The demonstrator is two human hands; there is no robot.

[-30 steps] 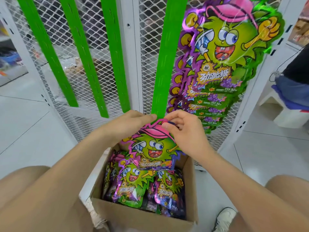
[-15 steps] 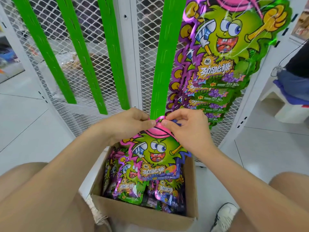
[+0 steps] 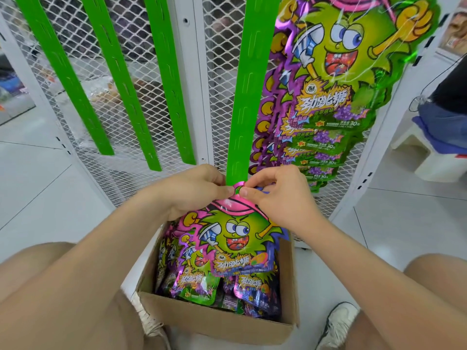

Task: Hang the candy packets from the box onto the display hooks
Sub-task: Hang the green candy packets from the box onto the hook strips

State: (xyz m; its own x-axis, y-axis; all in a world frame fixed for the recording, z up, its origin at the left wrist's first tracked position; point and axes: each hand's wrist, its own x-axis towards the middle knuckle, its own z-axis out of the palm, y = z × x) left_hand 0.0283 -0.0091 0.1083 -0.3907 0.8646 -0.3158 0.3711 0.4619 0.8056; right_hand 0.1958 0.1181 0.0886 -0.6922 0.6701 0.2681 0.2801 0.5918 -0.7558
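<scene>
Head view, box (image 3: 217, 324) of candy packets (image 3: 197, 284)

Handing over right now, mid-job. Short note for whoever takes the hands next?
Left hand and right hand both pinch the top of one candy packet at the lower end of a green strip.
Done: a column of hung packets on the mesh to the right.
Left: hook this packet, then the rest in the box; three other green strips are bare.
</scene>
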